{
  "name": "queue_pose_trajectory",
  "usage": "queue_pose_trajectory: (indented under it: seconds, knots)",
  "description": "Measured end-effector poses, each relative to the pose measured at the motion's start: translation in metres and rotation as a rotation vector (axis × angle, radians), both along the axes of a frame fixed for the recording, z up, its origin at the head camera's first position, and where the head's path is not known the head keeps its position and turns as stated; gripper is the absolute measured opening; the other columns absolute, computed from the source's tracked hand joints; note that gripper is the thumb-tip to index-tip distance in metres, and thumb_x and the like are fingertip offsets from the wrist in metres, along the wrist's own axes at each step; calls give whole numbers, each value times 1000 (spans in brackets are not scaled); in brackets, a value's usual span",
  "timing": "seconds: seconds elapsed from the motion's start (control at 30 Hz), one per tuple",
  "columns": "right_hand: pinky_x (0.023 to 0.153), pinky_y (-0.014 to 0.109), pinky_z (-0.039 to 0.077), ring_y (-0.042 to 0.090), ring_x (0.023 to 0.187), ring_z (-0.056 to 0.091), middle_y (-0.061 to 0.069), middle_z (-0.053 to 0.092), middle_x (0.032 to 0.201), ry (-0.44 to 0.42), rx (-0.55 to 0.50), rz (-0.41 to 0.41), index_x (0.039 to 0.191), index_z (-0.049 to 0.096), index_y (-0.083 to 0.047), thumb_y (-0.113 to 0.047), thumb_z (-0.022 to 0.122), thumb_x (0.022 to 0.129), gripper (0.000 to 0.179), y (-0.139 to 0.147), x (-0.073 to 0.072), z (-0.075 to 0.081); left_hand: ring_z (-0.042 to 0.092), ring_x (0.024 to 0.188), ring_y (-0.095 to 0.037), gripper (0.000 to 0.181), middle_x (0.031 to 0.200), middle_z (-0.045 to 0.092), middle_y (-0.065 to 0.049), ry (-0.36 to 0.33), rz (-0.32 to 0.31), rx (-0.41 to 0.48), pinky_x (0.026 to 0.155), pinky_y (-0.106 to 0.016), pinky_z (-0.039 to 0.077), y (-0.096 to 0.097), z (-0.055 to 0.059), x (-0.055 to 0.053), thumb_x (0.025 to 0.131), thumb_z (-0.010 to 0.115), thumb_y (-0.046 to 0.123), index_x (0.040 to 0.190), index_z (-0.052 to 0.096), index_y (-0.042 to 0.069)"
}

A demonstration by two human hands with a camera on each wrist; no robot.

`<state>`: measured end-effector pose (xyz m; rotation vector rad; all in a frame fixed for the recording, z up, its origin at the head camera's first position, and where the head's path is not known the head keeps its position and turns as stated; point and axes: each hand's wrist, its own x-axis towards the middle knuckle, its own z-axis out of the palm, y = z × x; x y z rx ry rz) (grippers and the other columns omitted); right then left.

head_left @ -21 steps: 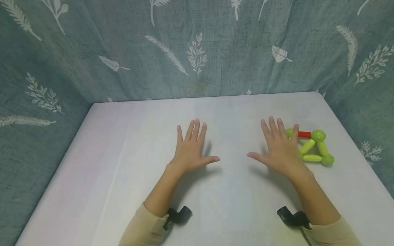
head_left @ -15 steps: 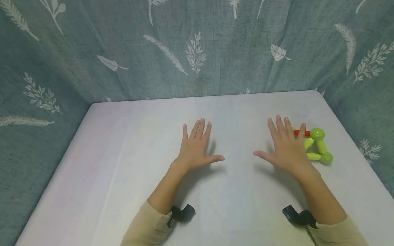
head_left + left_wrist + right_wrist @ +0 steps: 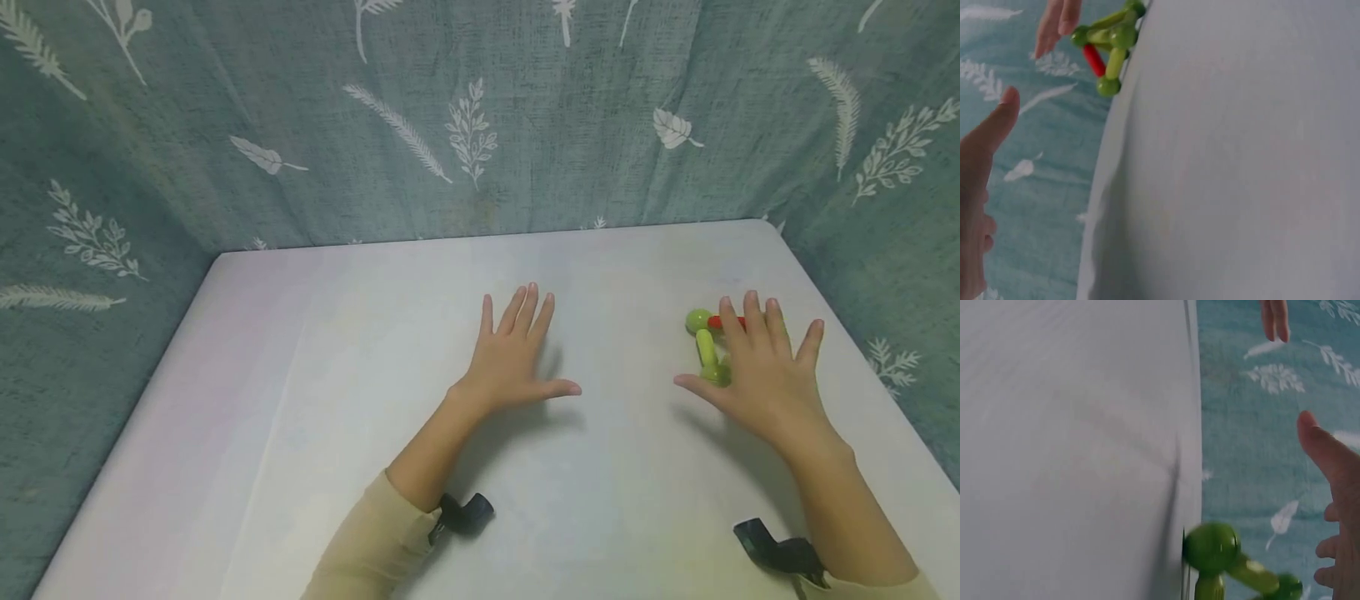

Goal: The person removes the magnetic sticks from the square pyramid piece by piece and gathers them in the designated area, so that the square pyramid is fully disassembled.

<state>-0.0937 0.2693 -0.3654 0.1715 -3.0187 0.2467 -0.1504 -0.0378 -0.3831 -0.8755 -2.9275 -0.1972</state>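
On the right side of the white bench point(image 3: 315, 400), near its far corner, lay the one toy in view: a small frame of sticks and balls point(image 3: 705, 346), mostly green with a single red stick point(image 3: 723, 322). The right hand point(image 3: 761, 375) hovered flat above it with fingers point(image 3: 750, 312) spread wide and straight, holding nothing; whether the palm touched the toy could not be told, since the hand hid much of it. The left hand point(image 3: 513, 358) was well apart from the toy, near the middle of the bench, its fingers also straight and splayed, thumb out, gripping nothing.

Judged by its glossy look, the toy was probably light, hard plastic, stiff in each piece yet jointed where sticks met balls, so it might fold or come apart if lifted by one end. The smooth rounded surfaces looked slippery. A sound hold would likely be a pinch across a stick near a ball, or a cupped grasp round the whole frame.

By count, the left wrist view showed best: one red stick point(image 3: 1093, 60), at least three green balls, and several green sticks whose exact number could not be made out. Two hands were in view, and one bench. Behind it hung a teal cloth point(image 3: 480, 117) printed with pale leaves.
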Motion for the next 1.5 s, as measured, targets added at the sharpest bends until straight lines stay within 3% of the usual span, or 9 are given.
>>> queue_pose_trajectory:
  seconds: [0.57, 0.87, 0.97, 1.07, 1.13, 1.2, 1.3, 1.4, 1.5]
  knots:
    - [107, 65, -10, 43, 142, 4, 33, 9, 151, 31, -166, -1, 150, 7, 2, -44, 78, 72, 114, 60, 12, -9, 2, 147, -23, 115, 159, 5, -10, -143, -134, 112, 114, -56, -2, 70, -12, -1, 73, 55, 77, 153, 0, 13]
    - [97, 76, 3, 55, 136, -7, 24, -13, 154, -214, -571, 17, 150, -12, -11, -18, 76, 80, 113, 91, 22, -22, 16, 145, -18, 106, 157, 18, -7, -240, -171, 309, 117, -45, 8, 106, -21, -4, 77, 63, 65, 152, 13, 10]
    - [91, 78, 13, 62, 131, 4, 26, -12, 154, -295, -618, -7, 150, -15, -17, -17, 73, 83, 111, 100, 24, -27, 22, 143, -14, 99, 156, 25, -4, -331, -141, 433, 116, -35, 16, 118, -25, -3, 78, 68, 58, 151, 20, 11]
    - [102, 57, 33, 62, 125, 22, 33, 0, 152, -313, -624, -15, 151, -10, -13, -16, 71, 85, 104, 108, 23, -32, 27, 140, -10, 92, 154, 30, 1, -446, -77, 544, 112, -27, 24, 133, -29, 1, 79, 68, 54, 150, 24, 15]
    - [93, 28, 45, 37, 121, 45, 33, 17, 148, -278, -605, -18, 152, 1, -6, -15, 71, 85, 97, 113, 22, -38, 33, 137, -9, 89, 151, 34, 3, -496, -42, 602, 108, -24, 31, 144, -32, 4, 79, 69, 53, 149, 27, 16]
    - [75, 8, 41, 5, 109, 49, 21, 36, 142, -250, -582, -30, 150, 13, -1, -17, 70, 86, 87, 116, 21, -42, 40, 132, -8, 87, 147, 40, 2, -536, -15, 661, 104, -22, 36, 154, -34, 7, 80, 70, 51, 148, 30, 16]
    - [65, 5, 38, -23, 88, 38, -16, 52, 117, -218, -575, -54, 143, 31, 3, -18, 70, 86, 72, 121, 22, -48, 51, 123, -8, 81, 140, 49, 0, -579, 15, 770, 96, -18, 42, 166, -38, 12, 80, 73, 44, 145, 36, 13]
    - [64, 6, 39, -25, 85, 42, -42, 42, 102, -204, -596, -65, 138, 45, -2, -20, 69, 87, 60, 123, 24, -50, 56, 115, -7, 71, 133, 55, -1, -590, 24, 845, 90, -13, 44, 173, -43, 16, 81, 74, 37, 141, 44, 13]
    - [63, 5, 39, -24, 82, 45, -45, 44, 96, -172, -622, -98, 133, 55, -16, -20, 71, 86, 50, 125, 25, -52, 56, 112, -4, 59, 127, 60, 2, -527, 2, 828, 88, -10, 42, 180, -46, 18, 82, 73, 33, 135, 52, 15]
